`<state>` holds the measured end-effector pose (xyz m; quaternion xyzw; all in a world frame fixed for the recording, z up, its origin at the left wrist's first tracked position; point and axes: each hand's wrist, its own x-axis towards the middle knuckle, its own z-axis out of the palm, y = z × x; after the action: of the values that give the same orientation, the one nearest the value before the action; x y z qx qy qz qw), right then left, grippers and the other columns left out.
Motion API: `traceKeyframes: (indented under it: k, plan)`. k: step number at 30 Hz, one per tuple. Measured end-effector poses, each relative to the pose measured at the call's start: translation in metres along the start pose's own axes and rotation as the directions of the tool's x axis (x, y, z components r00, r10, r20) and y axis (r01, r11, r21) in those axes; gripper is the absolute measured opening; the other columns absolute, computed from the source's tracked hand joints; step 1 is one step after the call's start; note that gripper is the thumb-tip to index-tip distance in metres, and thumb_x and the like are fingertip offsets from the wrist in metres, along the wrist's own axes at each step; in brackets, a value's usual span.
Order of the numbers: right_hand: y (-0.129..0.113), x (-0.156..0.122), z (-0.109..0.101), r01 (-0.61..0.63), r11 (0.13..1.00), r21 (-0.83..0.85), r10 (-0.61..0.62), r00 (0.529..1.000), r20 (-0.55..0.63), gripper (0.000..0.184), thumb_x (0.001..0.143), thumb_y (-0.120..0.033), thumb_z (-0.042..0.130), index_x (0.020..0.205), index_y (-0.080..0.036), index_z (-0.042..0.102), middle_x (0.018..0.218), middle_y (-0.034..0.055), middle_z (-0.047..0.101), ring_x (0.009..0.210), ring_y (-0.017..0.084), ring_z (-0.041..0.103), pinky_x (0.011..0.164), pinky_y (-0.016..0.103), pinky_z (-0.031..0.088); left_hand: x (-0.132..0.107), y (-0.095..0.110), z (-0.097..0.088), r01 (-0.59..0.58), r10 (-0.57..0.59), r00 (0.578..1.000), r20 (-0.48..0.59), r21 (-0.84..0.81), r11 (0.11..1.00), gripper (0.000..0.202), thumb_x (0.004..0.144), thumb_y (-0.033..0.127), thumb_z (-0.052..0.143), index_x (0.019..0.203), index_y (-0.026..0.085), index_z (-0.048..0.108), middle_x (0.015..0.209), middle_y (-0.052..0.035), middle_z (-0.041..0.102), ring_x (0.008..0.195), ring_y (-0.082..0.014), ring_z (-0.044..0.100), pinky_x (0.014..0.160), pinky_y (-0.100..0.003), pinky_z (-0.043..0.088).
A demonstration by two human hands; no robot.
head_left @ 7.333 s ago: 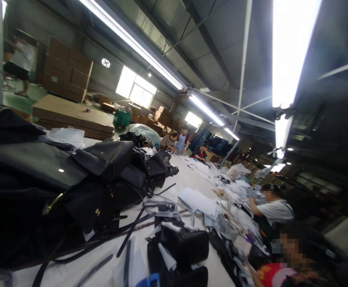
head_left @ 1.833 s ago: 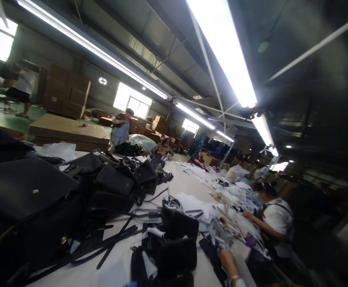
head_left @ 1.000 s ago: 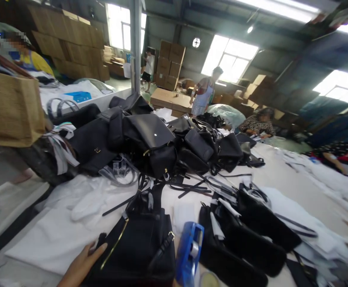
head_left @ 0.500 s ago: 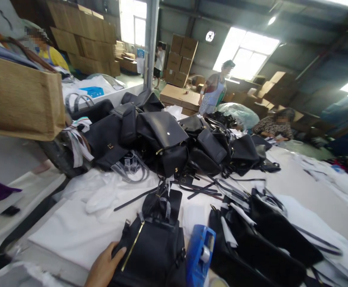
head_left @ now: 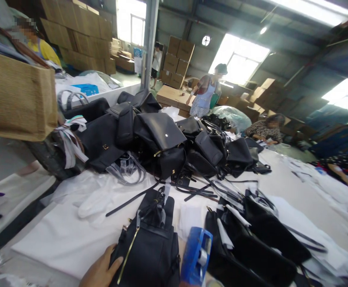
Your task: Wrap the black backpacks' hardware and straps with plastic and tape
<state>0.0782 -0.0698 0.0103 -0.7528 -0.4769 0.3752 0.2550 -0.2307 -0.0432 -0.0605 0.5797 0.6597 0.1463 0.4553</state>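
Note:
My left hand grips the left edge of a black backpack, thumb on the front beside its gold zip and the fingers hidden behind. The backpack lies on the white-covered table, its open flap pointing away from me and a bunched drawstring with clear plastic wrap at its mouth. Close to its right side stands a blue tape dispenser. At the bottom edge, by the dispenser's base, a small skin-toned patch shows, perhaps part of my right hand; its fingers cannot be made out. Several black bags with white paper rolls lie further right.
A heap of black bags spans the table's far side. Loose black straps lie before it. White sheeting covers the left. A tan woven bag overhangs the upper left. Several people work beyond, near stacked cardboard boxes.
The view has shifted slightly, and most things sit a little further left. My left hand keeps hold of the backpack. A skin-toned patch now shows by the dispenser's base.

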Motion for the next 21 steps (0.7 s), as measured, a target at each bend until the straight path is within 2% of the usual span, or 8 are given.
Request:
traceKeyframes:
  k: [3, 5, 7, 10, 12, 14, 18, 21]
  plan:
    - [-0.008, 0.007, 0.004, 0.078, 0.997, -0.028, -0.073, 0.987, 0.140, 0.024, 0.086, -0.043, 0.051, 0.073, -0.026, 0.062, 0.064, 0.0024, 0.065, 0.058, 0.019, 0.060, 0.055, 0.029, 0.043, 0.013, 0.010, -0.005, -0.022, 0.030, 0.997, -0.070, 0.112, 0.993, 0.070, 0.085, 0.053, 0.040, 0.137, 0.008, 0.034, 0.143, -0.0175, 0.044, 0.133, -0.0277, 0.041, 0.111, -0.042, 0.033]
    - [-0.019, 0.026, 0.010, 0.169, 0.984, -0.052, -0.154, 0.964, 0.216, 0.024, 0.087, -0.038, 0.046, 0.073, -0.023, 0.060, 0.062, 0.0014, 0.064, 0.059, 0.018, 0.060, 0.057, 0.028, 0.042, 0.026, 0.028, -0.013, -0.076, 0.109, 0.981, -0.162, 0.194, 0.978, 0.071, 0.087, 0.052, 0.038, 0.139, 0.005, 0.031, 0.145, -0.0191, 0.040, 0.135, -0.0283, 0.037, 0.112, -0.043, 0.031]
    - [-0.034, 0.054, 0.022, 0.237, 0.968, -0.076, -0.215, 0.950, 0.224, 0.021, 0.087, -0.033, 0.044, 0.080, -0.022, 0.060, 0.070, 0.0022, 0.066, 0.068, 0.019, 0.063, 0.063, 0.027, 0.043, 0.045, 0.054, -0.020, -0.167, 0.226, 0.948, -0.224, 0.253, 0.953, 0.062, 0.090, 0.048, 0.035, 0.138, 0.008, 0.035, 0.141, -0.0171, 0.045, 0.132, -0.0274, 0.040, 0.112, -0.043, 0.032]
    - [-0.054, 0.099, 0.048, 0.234, 0.964, -0.125, -0.216, 0.966, 0.143, 0.018, 0.086, -0.026, 0.046, 0.096, -0.022, 0.061, 0.090, 0.0044, 0.069, 0.087, 0.021, 0.064, 0.076, 0.029, 0.045, 0.086, 0.096, -0.017, -0.282, 0.334, 0.935, -0.123, 0.315, 0.906, 0.049, 0.093, 0.038, 0.033, 0.133, 0.012, 0.043, 0.134, -0.0158, 0.052, 0.128, -0.0266, 0.044, 0.108, -0.041, 0.034]
    - [-0.063, 0.124, 0.067, 0.198, 0.967, -0.158, -0.183, 0.977, 0.106, 0.024, 0.084, -0.023, 0.048, 0.106, -0.021, 0.060, 0.100, 0.0063, 0.068, 0.095, 0.022, 0.063, 0.082, 0.030, 0.044, 0.117, 0.118, -0.005, -0.298, 0.319, 0.948, -0.012, 0.325, 0.898, 0.045, 0.091, 0.030, 0.037, 0.131, 0.010, 0.046, 0.132, -0.0180, 0.053, 0.125, -0.0273, 0.046, 0.106, -0.039, 0.035]
    - [-0.066, 0.143, 0.082, 0.161, 0.970, -0.181, -0.146, 0.985, 0.093, 0.025, 0.082, -0.021, 0.051, 0.106, -0.019, 0.061, 0.098, 0.0082, 0.068, 0.095, 0.025, 0.063, 0.082, 0.033, 0.043, 0.146, 0.131, 0.010, -0.279, 0.275, 0.959, 0.059, 0.326, 0.903, 0.038, 0.083, 0.021, 0.048, 0.118, 0.009, 0.057, 0.120, -0.0201, 0.061, 0.115, -0.0296, 0.054, 0.098, -0.039, 0.041]
    - [-0.060, 0.166, 0.091, 0.109, 0.980, -0.165, -0.093, 0.990, 0.103, 0.017, 0.075, -0.022, 0.060, 0.091, -0.018, 0.064, 0.083, 0.0068, 0.068, 0.083, 0.025, 0.062, 0.075, 0.033, 0.042, 0.181, 0.129, 0.022, -0.237, 0.205, 0.969, 0.139, 0.281, 0.930, 0.021, 0.078, 0.014, 0.049, 0.089, 0.014, 0.067, 0.095, -0.0138, 0.071, 0.094, -0.0262, 0.064, 0.081, -0.033, 0.046]
    - [-0.051, 0.175, 0.085, 0.089, 0.994, -0.063, -0.077, 0.983, 0.165, 0.009, 0.073, -0.022, 0.062, 0.082, -0.019, 0.062, 0.074, 0.0007, 0.064, 0.072, 0.018, 0.059, 0.067, 0.027, 0.042, 0.183, 0.122, 0.012, -0.263, 0.230, 0.957, 0.177, 0.187, 0.947, 0.025, 0.083, 0.017, 0.042, 0.089, 0.019, 0.066, 0.089, -0.0062, 0.072, 0.089, -0.0205, 0.065, 0.077, -0.027, 0.046]
